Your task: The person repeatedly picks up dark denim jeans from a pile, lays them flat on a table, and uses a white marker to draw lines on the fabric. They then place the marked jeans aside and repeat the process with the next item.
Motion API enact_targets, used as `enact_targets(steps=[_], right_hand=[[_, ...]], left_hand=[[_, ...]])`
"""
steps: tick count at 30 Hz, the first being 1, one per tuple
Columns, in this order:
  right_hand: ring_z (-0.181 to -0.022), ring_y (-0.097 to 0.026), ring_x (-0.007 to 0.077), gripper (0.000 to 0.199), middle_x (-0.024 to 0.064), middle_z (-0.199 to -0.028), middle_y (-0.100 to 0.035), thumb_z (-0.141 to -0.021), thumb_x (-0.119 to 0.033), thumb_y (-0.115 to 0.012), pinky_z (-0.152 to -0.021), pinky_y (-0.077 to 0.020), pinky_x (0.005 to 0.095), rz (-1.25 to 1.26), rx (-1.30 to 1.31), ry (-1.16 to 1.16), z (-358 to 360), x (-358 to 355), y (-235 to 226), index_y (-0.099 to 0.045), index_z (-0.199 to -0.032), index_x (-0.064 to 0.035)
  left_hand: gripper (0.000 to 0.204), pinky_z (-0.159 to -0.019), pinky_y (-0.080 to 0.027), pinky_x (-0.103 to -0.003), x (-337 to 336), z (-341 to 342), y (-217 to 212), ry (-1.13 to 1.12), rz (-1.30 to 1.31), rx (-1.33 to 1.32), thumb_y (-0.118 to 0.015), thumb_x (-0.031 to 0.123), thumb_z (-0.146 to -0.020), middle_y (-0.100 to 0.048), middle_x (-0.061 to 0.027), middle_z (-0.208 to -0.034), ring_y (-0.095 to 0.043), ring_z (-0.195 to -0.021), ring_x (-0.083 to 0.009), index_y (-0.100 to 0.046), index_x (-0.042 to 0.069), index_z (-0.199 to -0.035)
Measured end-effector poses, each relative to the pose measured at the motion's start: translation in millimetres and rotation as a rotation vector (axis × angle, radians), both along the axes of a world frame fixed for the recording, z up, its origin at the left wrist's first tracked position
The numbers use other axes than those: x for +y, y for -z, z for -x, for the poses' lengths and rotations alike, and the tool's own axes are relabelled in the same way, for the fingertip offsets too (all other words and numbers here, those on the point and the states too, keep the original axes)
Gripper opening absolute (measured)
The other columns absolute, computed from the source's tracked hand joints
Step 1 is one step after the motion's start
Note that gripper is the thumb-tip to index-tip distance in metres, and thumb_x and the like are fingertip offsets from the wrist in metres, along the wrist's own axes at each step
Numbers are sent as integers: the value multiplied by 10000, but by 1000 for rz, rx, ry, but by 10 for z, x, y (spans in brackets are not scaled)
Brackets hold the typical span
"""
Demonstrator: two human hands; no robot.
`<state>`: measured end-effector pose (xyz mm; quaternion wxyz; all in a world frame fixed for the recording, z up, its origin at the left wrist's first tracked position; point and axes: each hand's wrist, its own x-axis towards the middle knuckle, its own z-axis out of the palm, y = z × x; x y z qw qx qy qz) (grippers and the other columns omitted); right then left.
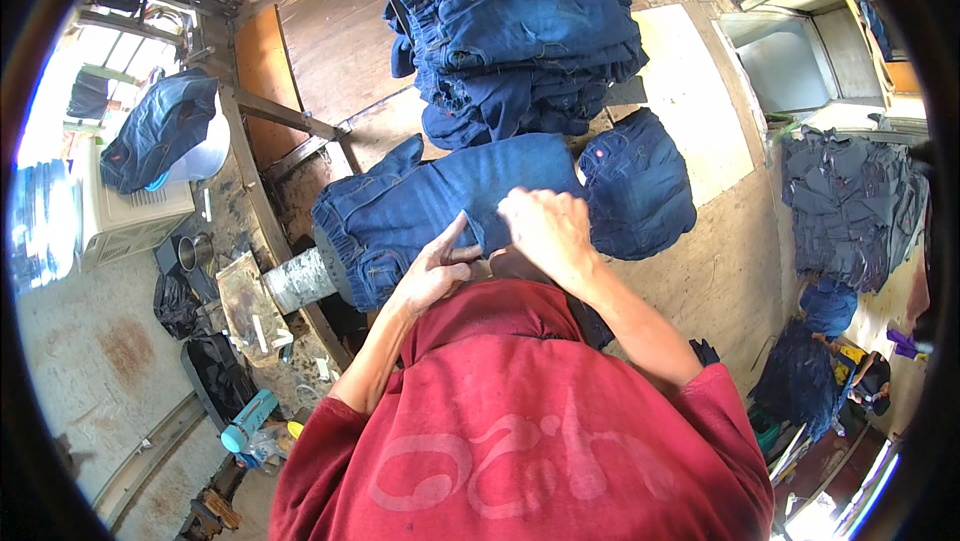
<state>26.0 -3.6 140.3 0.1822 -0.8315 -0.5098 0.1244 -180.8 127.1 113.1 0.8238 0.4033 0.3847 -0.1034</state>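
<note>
The right hand pinches the jeans at their lower edge; the left hand lies half-open beside it, fingers touching denim. A pile of folded jeans sits behind, a small red tag near its top.

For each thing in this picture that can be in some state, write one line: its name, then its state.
Jeans: spread flat over a form, both hands on them.
Left hand: fingers straight, pressing the jeans' edge.
Right hand: shut, pinching the denim.
Jeans pile: stacked, folded.
Grey garments: heaped loosely on the right.
Bottle: lying on its side, capped.
Metal tube: lying level, running into the jeans.
</note>
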Motion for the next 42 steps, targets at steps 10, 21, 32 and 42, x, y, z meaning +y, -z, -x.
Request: enact_targets(steps=[10, 21, 32, 42], right_hand=[[-1039, -782, 294, 937, 244, -1172, -783, -1013, -823, -547, -988, -600, 565, 170, 1153, 1112, -873, -906, 1495, -573, -1563, -65], [-563, -633, 202, 272, 65, -807, -693, -928, -152, -894, -460, -556, 436, -769, 757, 1909, -2134, -1345, 2677, -635, -921, -67], [-970, -743, 220, 294, 68, -1209, -757, -972, -173, -884, -901, -607, 373, -1572, 591, 1368, -5011, -3654, -285, -719, -1194, -73], [-1213, -745, 250, 654, 104, -1390, -753, -1033, -569, -714, -1016, -608, 429, -504, 815, 890, -4870, -2624, 401, -655, -1449, -69]], left_hand=[[985, -1260, -343, -572, 1355, 1055, 550, 231, -1214, 1119, -585, 827, -974, -727, -310, -1369, -588, -1411, -472, -669, -25, -1461], [462, -945, -581, -457, 739, -302, 729, -199, -1453, 419, -714, 376, -1087, -800, -232, -1078, -763, -990, -394, -750, -48, -1265], [480, -1154, -530, -474, 92, -4206, -497, -339, -133, -501, -789, 308, -1025, -722, -160, -1395, -677, -1280, -330, -673, 11, -1384], [451, -1071, -532, -398, 2774, -3878, -580, -392, -445, -460, -847, 193, -894, -754, -115, -1255, -695, -1179, -270, -734, 47, -1305]])
